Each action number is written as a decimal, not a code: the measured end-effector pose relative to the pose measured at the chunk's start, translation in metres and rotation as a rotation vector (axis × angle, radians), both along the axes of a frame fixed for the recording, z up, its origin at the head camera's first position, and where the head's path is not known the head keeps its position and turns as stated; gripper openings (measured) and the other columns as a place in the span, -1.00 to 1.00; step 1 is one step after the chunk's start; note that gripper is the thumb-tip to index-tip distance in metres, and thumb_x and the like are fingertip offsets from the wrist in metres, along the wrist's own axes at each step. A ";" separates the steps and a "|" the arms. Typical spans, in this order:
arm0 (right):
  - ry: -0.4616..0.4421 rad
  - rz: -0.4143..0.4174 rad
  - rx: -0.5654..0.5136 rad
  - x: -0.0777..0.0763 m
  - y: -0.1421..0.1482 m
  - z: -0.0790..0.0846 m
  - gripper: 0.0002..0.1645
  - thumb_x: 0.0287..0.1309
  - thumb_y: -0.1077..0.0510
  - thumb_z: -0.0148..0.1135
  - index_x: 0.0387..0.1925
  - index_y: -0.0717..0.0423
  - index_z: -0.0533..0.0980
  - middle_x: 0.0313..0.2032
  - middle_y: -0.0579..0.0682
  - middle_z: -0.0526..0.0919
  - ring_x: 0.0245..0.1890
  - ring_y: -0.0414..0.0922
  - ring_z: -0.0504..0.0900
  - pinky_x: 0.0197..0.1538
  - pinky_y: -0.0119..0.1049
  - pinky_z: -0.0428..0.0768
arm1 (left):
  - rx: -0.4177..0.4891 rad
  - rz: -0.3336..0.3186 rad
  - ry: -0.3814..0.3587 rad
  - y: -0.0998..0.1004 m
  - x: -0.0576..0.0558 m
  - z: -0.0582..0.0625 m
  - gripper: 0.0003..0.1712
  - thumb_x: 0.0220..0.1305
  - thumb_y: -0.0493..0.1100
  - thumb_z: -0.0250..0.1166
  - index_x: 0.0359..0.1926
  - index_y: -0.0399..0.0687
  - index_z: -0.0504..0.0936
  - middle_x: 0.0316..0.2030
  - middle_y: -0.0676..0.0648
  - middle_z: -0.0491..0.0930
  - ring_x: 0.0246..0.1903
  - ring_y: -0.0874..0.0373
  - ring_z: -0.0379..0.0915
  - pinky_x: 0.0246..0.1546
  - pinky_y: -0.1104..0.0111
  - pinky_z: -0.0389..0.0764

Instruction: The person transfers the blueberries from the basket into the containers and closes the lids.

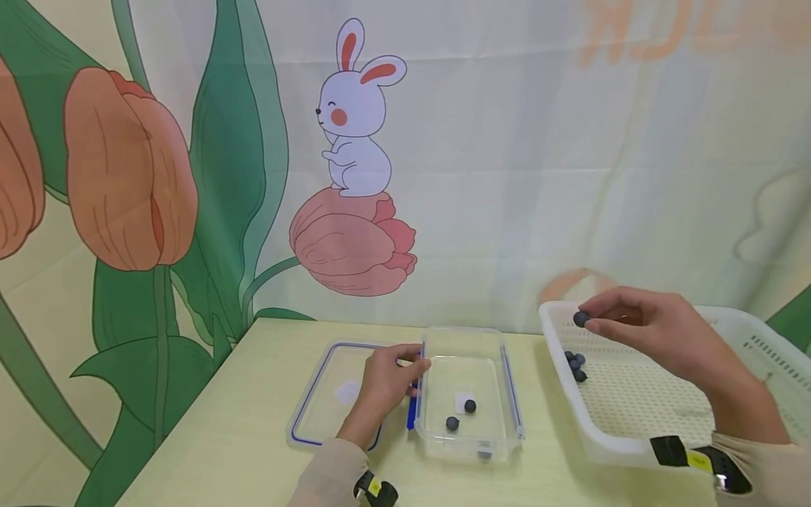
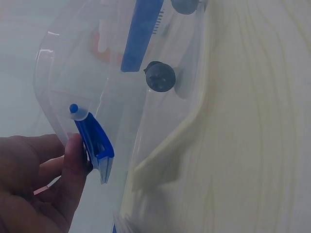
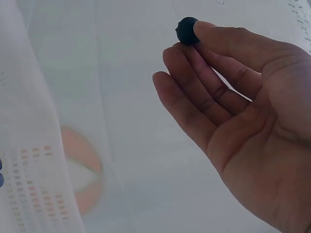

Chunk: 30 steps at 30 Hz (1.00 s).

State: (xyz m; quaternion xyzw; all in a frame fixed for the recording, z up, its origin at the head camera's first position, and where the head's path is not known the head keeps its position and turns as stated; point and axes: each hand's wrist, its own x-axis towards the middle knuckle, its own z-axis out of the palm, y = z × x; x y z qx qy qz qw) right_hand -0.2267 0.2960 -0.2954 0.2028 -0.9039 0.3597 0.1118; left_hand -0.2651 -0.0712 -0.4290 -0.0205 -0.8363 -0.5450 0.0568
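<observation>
A blueberry is pinched between the thumb and fingertips of my right hand, raised over the left rim of the white basket. The right wrist view shows the same blueberry at the fingertips. My left hand grips the left wall of a clear plastic container, thumb at its rim near a blue latch. Inside the container lie two blueberries, one near the middle and one nearer the front. Several blueberries sit at the basket's left end.
A clear lid with a blue seal lies left of the container, partly behind my left hand. Behind the pale wooden table hangs a printed curtain with a rabbit and tulips. The basket stands at the table's right side.
</observation>
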 end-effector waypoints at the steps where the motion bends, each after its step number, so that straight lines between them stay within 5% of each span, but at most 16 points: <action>1: 0.001 0.006 -0.013 0.002 -0.001 -0.001 -0.75 0.40 0.11 0.44 0.05 0.05 0.70 -0.11 -0.06 0.81 -0.13 -0.31 0.76 -0.11 -0.51 0.67 | -0.004 0.002 -0.001 0.000 0.000 0.000 -0.54 0.42 -0.17 0.46 0.29 -0.17 0.70 -0.06 -0.11 0.67 -0.52 0.21 0.61 -0.43 0.39 0.74; 18: -0.040 0.169 -0.038 0.005 -0.036 -0.017 -0.82 0.36 0.19 0.45 -0.03 0.02 0.72 -0.16 -0.13 0.77 -0.16 -0.10 0.78 -0.07 -0.35 0.72 | -0.021 0.012 -0.007 0.001 -0.003 0.001 -0.54 0.42 -0.17 0.46 0.28 -0.15 0.70 -0.04 -0.12 0.68 -0.50 0.18 0.61 -0.44 0.40 0.74; 30: -0.162 0.264 -0.045 0.002 -0.065 -0.035 -0.83 0.36 0.19 0.46 -0.06 0.10 0.70 -0.17 -0.10 0.76 -0.17 -0.12 0.77 -0.06 -0.28 0.75 | -0.005 0.003 -0.005 0.003 0.001 0.001 -0.54 0.42 -0.18 0.46 0.28 -0.18 0.70 -0.05 -0.12 0.68 -0.50 0.18 0.61 -0.43 0.36 0.75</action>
